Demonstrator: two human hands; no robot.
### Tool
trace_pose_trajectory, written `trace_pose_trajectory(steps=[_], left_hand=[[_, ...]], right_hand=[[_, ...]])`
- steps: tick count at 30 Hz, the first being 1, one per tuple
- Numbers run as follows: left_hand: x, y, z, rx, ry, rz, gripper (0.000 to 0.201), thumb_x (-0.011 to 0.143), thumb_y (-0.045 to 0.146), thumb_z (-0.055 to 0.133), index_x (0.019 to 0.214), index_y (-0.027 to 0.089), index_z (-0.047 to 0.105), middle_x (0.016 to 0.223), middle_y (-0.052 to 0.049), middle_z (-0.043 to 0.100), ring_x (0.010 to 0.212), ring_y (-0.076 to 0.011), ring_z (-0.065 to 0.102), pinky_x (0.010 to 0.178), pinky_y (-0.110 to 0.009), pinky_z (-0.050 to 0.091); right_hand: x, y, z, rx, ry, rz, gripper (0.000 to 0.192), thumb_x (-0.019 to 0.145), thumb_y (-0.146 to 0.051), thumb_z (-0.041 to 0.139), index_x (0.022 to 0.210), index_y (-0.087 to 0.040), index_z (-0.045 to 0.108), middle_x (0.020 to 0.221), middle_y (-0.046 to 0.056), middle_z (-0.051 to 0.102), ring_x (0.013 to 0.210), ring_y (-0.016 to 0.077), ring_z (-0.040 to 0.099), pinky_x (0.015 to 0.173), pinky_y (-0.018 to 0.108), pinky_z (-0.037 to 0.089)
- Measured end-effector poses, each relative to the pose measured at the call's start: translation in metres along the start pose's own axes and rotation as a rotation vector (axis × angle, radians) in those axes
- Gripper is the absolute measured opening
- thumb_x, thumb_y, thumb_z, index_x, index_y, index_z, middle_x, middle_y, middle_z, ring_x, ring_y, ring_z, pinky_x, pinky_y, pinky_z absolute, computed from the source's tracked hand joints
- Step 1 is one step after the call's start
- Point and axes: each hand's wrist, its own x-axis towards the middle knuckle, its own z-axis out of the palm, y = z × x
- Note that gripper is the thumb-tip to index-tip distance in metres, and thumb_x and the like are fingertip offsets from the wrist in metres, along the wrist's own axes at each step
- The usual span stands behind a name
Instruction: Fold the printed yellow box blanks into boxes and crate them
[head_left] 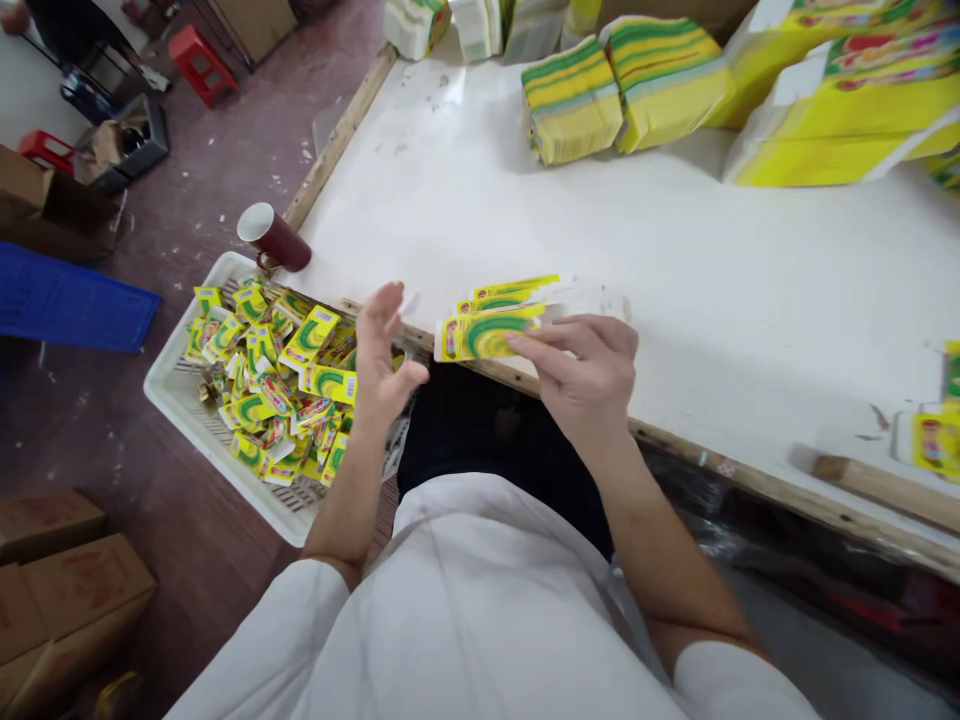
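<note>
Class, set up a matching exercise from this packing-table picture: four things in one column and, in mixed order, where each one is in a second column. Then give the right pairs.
Things:
1. dark red cup
2. white basket
3. flat yellow-green carton
4. brush

Places:
A. held in the right hand at the table's near edge
B. lying on the white table near its right front edge
C. on its side at the table's left corner
D. beside the table, below the open left hand, filled with small folded boxes

Pairs: 1-C, 2-D, 3-A, 4-B
</note>
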Motion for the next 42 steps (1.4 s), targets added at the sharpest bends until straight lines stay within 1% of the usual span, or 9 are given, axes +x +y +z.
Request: trace_pose_trajectory(steps=[2, 5, 10, 16, 23, 28, 32, 38, 42], left_hand=[[0.004, 0.011, -0.007, 0.216, -0.196, 0.055, 0.111, 0.055, 0.070, 0.087, 0.146, 0.022, 0.045, 0.157, -0.018, 0.041, 0.149, -0.0385, 0.036, 0.120, -0.049, 0.033], [0.001, 0.014, 0.000, 0.410, -0.525, -0.040, 0.092, 0.066, 0.049, 0.088, 0.142, 0.018, 0.046, 0.140, -0.018, 0.058, 0.131, -0.0377, 0.057, 0.109, -0.048, 0.045], [-0.013, 0.003, 0.025, 0.479, -0.484, -0.022, 0.068, 0.078, 0.034, 0.076, 0.136, 0.016, 0.044, 0.127, -0.015, 0.065, 0.117, -0.0301, 0.066, 0.097, -0.038, 0.053], [-0.017, 0.003, 0.032, 0.557, -0.550, 0.243, 0.080, 0.083, 0.031, 0.072, 0.150, 0.020, 0.028, 0.145, -0.016, 0.054, 0.135, -0.0288, 0.056, 0.103, -0.037, 0.051], [-0.015, -0.003, 0.026, 0.618, -0.527, 0.251, 0.061, 0.077, 0.023, 0.067, 0.130, 0.021, 0.038, 0.119, -0.009, 0.062, 0.101, -0.0234, 0.070, 0.075, -0.030, 0.055], [-0.022, -0.015, 0.029, 0.480, -0.602, 0.130, 0.077, 0.072, 0.019, 0.065, 0.139, 0.019, 0.028, 0.127, -0.015, 0.059, 0.102, -0.0264, 0.069, 0.080, -0.036, 0.056], [-0.023, -0.018, 0.031, 0.436, -0.620, 0.150, 0.068, 0.077, 0.021, 0.066, 0.138, 0.019, 0.035, 0.135, -0.018, 0.049, 0.123, -0.0307, 0.057, 0.098, -0.043, 0.053], [-0.022, -0.006, 0.024, 0.584, -0.416, 0.089, 0.057, 0.076, 0.026, 0.074, 0.125, 0.016, 0.047, 0.117, -0.013, 0.058, 0.110, -0.0273, 0.060, 0.095, -0.041, 0.052], [-0.022, -0.002, 0.015, 0.605, -0.373, 0.102, 0.057, 0.075, 0.028, 0.079, 0.126, 0.017, 0.056, 0.118, -0.010, 0.065, 0.110, -0.0242, 0.064, 0.095, -0.036, 0.053]], right_hand=[[-0.001, -0.001, -0.004, -0.059, -0.064, -0.186, 0.030, 0.100, -0.021, 0.053, 0.100, -0.041, 0.077, 0.096, -0.004, 0.077, 0.106, 0.0229, 0.068, 0.111, 0.055, 0.042], [-0.005, -0.007, -0.001, -0.066, -0.086, -0.279, 0.028, 0.100, -0.026, 0.055, 0.117, -0.044, 0.069, 0.122, -0.004, 0.071, 0.129, 0.0246, 0.059, 0.122, 0.060, 0.028], [-0.015, -0.009, 0.017, 0.445, 0.051, 0.228, 0.079, 0.090, -0.052, 0.067, 0.156, -0.024, 0.033, 0.160, 0.016, 0.038, 0.151, 0.0328, 0.036, 0.122, 0.060, 0.033], [-0.008, -0.005, 0.026, 1.219, -0.455, 0.777, 0.054, 0.088, -0.052, 0.068, 0.135, -0.025, 0.061, 0.150, 0.008, 0.054, 0.142, 0.0299, 0.050, 0.119, 0.050, 0.043], [-0.011, 0.004, 0.031, 1.053, -0.430, 0.633, 0.084, 0.084, -0.070, 0.066, 0.151, -0.022, 0.049, 0.151, 0.010, 0.054, 0.140, 0.0288, 0.051, 0.123, 0.046, 0.037], [-0.018, -0.004, 0.017, 0.630, -0.491, 0.161, 0.073, 0.103, -0.054, 0.044, 0.165, -0.025, 0.019, 0.168, 0.011, 0.026, 0.155, 0.0279, 0.029, 0.126, 0.048, 0.029], [-0.021, -0.009, 0.009, 0.417, -0.547, -0.123, 0.091, 0.094, -0.039, 0.066, 0.166, -0.025, 0.012, 0.172, 0.011, -0.003, 0.158, 0.0327, 0.013, 0.125, 0.050, 0.032], [-0.029, 0.010, 0.022, 0.337, -0.336, 0.028, 0.063, 0.100, -0.014, 0.045, 0.160, -0.030, 0.037, 0.162, 0.008, 0.040, 0.148, 0.0237, 0.043, 0.122, 0.043, 0.039], [-0.029, 0.015, 0.022, 0.330, -0.375, 0.019, 0.069, 0.100, -0.029, 0.055, 0.163, -0.024, 0.028, 0.168, 0.011, 0.025, 0.155, 0.0296, 0.027, 0.123, 0.050, 0.035]])
